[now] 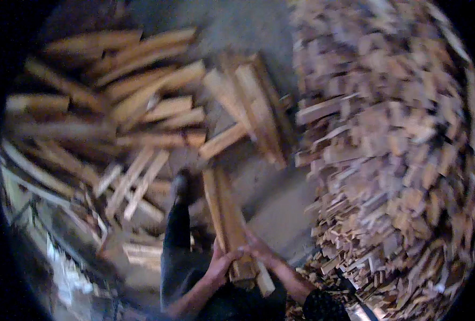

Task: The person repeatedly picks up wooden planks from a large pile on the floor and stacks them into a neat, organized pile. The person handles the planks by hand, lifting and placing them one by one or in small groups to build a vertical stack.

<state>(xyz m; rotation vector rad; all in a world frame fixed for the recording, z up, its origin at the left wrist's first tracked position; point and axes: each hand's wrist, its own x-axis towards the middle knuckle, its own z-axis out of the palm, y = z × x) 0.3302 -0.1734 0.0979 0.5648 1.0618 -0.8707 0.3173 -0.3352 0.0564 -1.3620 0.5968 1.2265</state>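
Several long wooden boards lie together as a bundle in front of my body, their far ends pointing away from me. Around the bundle's left side, near its close end, my left hand is closed. My right hand grips the same boards from the right, a little farther up. One shorter piece of wood sticks out at the lower right of the bundle, below my right hand. The undersides of the boards and some fingertips are hidden, and the picture is blurred by motion.
A tall stack of cut wood pieces fills the right side. Loose planks lie heaped on the floor at the far left, with another small pile of boards straight ahead. My left leg and shoe stand beside the bundle.
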